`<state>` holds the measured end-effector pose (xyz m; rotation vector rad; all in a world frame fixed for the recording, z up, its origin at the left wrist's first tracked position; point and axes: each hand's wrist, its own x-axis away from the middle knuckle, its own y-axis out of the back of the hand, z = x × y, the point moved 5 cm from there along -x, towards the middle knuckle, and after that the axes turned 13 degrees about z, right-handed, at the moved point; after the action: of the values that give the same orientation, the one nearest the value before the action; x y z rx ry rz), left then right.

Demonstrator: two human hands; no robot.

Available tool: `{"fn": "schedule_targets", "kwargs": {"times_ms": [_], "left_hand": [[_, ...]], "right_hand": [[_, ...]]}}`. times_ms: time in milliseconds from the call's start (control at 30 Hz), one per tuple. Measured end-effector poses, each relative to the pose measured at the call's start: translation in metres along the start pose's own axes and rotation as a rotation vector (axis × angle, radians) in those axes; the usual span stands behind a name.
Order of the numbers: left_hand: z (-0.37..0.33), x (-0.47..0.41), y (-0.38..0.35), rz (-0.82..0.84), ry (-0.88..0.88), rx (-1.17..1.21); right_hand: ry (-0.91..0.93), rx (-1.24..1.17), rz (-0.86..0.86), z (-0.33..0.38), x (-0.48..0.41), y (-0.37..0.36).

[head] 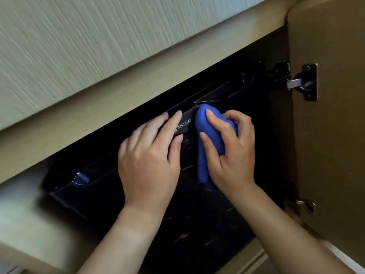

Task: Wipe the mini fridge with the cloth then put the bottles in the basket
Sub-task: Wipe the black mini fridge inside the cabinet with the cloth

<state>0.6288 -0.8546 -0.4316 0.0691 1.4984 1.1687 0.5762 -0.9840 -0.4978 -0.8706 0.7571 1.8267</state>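
A black mini fridge (102,186) marked WELLWAY sits inside a wooden cabinet, seen from above and in front. My right hand (231,151) is closed around a bunched blue cloth (205,135) and presses it against the fridge's upper front edge, right of the logo. My left hand (150,155) lies flat on the fridge front beside it, fingers spread and reaching over the top edge. No bottles or basket are in view.
The wooden cabinet door (331,135) stands open at the right on a metal hinge (300,82). A wooden countertop edge (118,99) overhangs the fridge, with a pale textured wall (79,46) above. Cabinet frame (29,224) borders the fridge at the left.
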Motion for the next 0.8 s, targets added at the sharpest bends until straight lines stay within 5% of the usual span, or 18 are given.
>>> {"fn": "schedule_targets", "kwargs": {"times_ms": [100, 333, 500, 800], "left_hand": [[0.008, 0.009, 0.004, -0.006, -0.022, -0.044], [0.005, 0.006, 0.000, -0.126, 0.040, -0.060], [0.005, 0.006, 0.004, -0.105, 0.047, -0.026], [0.008, 0.005, 0.006, -0.020, 0.032, 0.023]], "right_hand": [[0.096, 0.058, 0.061, -0.013, 0.007, 0.003], [-0.039, -0.059, -0.055, 0.008, -0.012, 0.002], [0.077, -0.014, -0.005, 0.004, 0.000, -0.008], [-0.008, -0.020, -0.009, 0.031, -0.014, -0.007]]}}
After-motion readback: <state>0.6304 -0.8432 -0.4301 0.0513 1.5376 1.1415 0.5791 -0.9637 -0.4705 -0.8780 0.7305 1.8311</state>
